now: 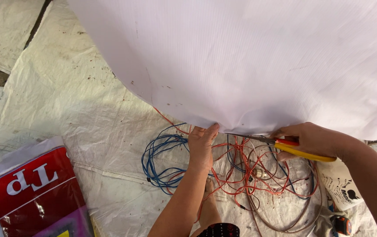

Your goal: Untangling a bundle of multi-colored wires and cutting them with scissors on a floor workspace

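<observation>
Low over the woven ground cloth (87,131), a big white sheet (250,57) curved across the upper frame, its lower edge hanging just above a tangle of wires. Left hand (202,145) pinched that edge, thumb and fingers pressed together on the sheet. Right hand (313,139) was closed around the yellow-and-red handles of scissors (280,144), blades slightly parted, tips pointing left toward the left hand and lying right at the sheet's edge.

Progress, as a judgement: the curved rim to the left looked already trimmed; whether the blades had bitten into the stretch between the hands could not be told. Most of the sheet to the right remained uncut.

Room: blue wires (160,162) and red wires (258,175) lay directly under the cutting line, close to the blades. A red printed bag (35,193) sat well apart at lower left; a tape measure (342,224) near the right forearm. Open cloth lay to the left.
</observation>
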